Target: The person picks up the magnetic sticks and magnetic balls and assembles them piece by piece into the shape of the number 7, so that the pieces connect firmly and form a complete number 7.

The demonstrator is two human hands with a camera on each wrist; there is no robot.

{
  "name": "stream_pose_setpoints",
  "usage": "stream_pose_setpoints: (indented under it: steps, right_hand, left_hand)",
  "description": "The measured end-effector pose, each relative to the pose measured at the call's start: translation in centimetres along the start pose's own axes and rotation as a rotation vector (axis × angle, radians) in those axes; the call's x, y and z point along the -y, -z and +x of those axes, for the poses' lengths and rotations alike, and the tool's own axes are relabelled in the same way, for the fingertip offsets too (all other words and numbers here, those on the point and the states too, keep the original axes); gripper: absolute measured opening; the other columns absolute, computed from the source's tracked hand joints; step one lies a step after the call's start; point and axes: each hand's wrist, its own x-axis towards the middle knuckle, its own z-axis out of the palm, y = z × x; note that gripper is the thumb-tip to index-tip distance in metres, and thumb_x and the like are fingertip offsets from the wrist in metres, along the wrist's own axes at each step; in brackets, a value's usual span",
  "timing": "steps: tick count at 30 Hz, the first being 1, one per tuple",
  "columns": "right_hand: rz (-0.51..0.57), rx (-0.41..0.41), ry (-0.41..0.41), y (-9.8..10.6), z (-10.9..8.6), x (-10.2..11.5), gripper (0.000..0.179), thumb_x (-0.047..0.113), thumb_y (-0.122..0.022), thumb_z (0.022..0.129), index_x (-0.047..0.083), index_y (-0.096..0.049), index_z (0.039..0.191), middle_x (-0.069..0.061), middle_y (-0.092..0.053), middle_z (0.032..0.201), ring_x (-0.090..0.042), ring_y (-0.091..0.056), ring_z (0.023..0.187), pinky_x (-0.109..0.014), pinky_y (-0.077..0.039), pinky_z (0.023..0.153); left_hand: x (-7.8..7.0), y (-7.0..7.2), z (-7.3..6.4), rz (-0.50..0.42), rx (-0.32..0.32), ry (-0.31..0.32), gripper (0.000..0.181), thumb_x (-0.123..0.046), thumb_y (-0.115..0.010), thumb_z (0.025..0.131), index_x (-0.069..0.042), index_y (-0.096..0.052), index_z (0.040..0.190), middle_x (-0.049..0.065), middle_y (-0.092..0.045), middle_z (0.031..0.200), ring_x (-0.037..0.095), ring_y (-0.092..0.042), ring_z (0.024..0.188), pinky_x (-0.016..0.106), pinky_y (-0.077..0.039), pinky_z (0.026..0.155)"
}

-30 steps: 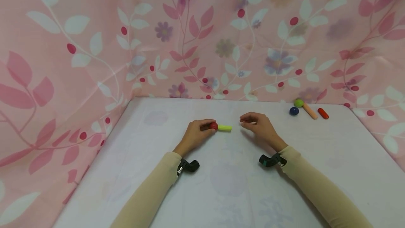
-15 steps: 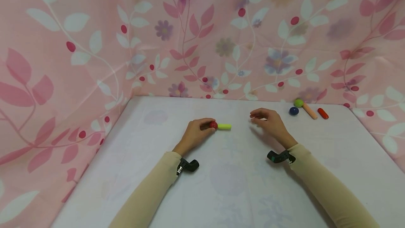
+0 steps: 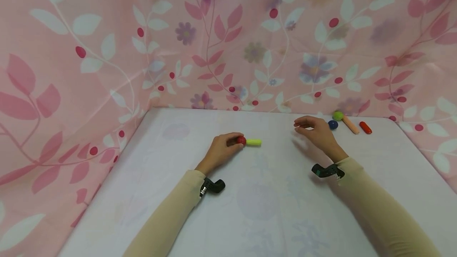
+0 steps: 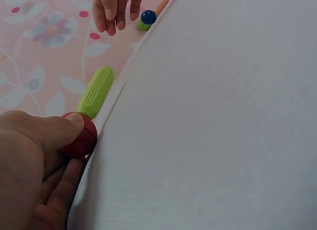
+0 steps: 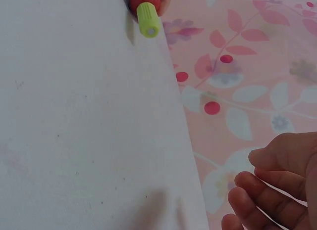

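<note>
My left hand (image 3: 222, 149) pinches a red ball (image 3: 241, 140) between thumb and fingers, low over the white tabletop. A short yellow-green ridged rod (image 4: 96, 91) sticks out from that ball toward the right. In the right wrist view the rod's free end (image 5: 150, 31) shows a small grey metal disc. Raised above the table on the right, my right hand (image 3: 317, 131) holds nothing, its fingers loosely bent. It is nearest to a dark blue ball (image 3: 333, 125), which it partly overlaps in the head view.
Behind the blue ball, a light green ball (image 3: 337, 115) sits at the end of a peach-orange rod (image 3: 351, 125). A red rod (image 3: 365, 127) lies to their right, near the back edge. Pink floral cloth (image 3: 228, 43) hangs behind the white-covered table (image 3: 271, 209).
My right hand has moved right and a little farther back, away from the rod and toward the blue ball. The left hand stays in place with the red ball.
</note>
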Motion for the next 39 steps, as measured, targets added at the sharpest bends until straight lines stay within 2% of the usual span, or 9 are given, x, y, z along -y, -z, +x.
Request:
stream_pose_setpoints:
  steps: [11, 22, 29, 32, 37, 39]
  right_hand:
    - [-0.017, -0.074, -0.008, 2.2, -0.1, -1.4, 0.026, 0.014, -0.074, 0.099, 0.001, -0.072, 0.121, -0.017, -0.074, 0.113, -0.010, -0.065, 0.098, -0.017, -0.049, 0.076]
    - [-0.035, -0.084, -0.059, 4.4, -0.3, -1.9, 0.027, 0.013, -0.072, 0.100, 0.000, -0.071, 0.124, -0.019, -0.072, 0.115, -0.008, -0.063, 0.095, -0.013, -0.050, 0.074]
    - [-0.110, -0.103, -0.060, 5.1, -0.5, -3.0, 0.027, 0.011, -0.072, 0.100, -0.002, -0.070, 0.124, -0.019, -0.070, 0.115, 0.005, -0.059, 0.091, -0.009, -0.047, 0.073]
    - [-0.141, -0.119, -0.068, 5.4, -0.7, -3.2, 0.028, 0.013, -0.072, 0.100, 0.000, -0.071, 0.124, -0.019, -0.070, 0.117, 0.002, -0.061, 0.093, -0.009, -0.047, 0.072]
    - [-0.167, -0.121, -0.088, 6.0, -1.0, -3.2, 0.030, 0.018, -0.071, 0.101, 0.002, -0.070, 0.126, -0.019, -0.072, 0.116, -0.018, -0.064, 0.099, -0.011, -0.047, 0.071]
    - [-0.173, -0.132, -0.077, 6.1, -1.0, -3.3, 0.029, 0.015, -0.072, 0.100, 0.000, -0.071, 0.125, -0.019, -0.072, 0.114, -0.012, -0.063, 0.096, -0.011, -0.046, 0.070]
  left_hand:
    - [0.3, 0.0, -0.2, -0.091, -0.013, -0.020, 0.037, -0.012, -0.079, 0.095, -0.011, -0.072, 0.131, 0.003, -0.071, 0.124, 0.013, -0.070, 0.107, 0.032, -0.054, 0.097]
    - [0.4, -0.1, 0.0, -0.108, -0.016, -0.016, 0.037, -0.011, -0.080, 0.094, -0.011, -0.073, 0.130, 0.003, -0.071, 0.122, 0.014, -0.071, 0.105, 0.032, -0.055, 0.096]
    - [0.2, 0.0, 0.0, -0.097, -0.018, -0.020, 0.036, -0.008, -0.079, 0.094, -0.010, -0.072, 0.130, 0.004, -0.071, 0.122, 0.015, -0.070, 0.105, 0.031, -0.055, 0.095]
    - [0.1, 0.0, 0.0, -0.100, -0.017, -0.016, 0.037, -0.007, -0.080, 0.093, -0.009, -0.072, 0.130, 0.004, -0.071, 0.123, 0.014, -0.070, 0.105, 0.031, -0.055, 0.095]
    - [0.1, -0.1, 0.0, -0.117, -0.020, -0.009, 0.037, -0.006, -0.080, 0.093, -0.009, -0.073, 0.129, 0.004, -0.072, 0.123, 0.013, -0.070, 0.106, 0.031, -0.055, 0.095]
    - [0.0, -0.1, 0.0, -0.125, -0.021, -0.006, 0.038, -0.005, -0.080, 0.092, -0.009, -0.073, 0.129, 0.004, -0.072, 0.123, 0.013, -0.070, 0.106, 0.031, -0.055, 0.095]
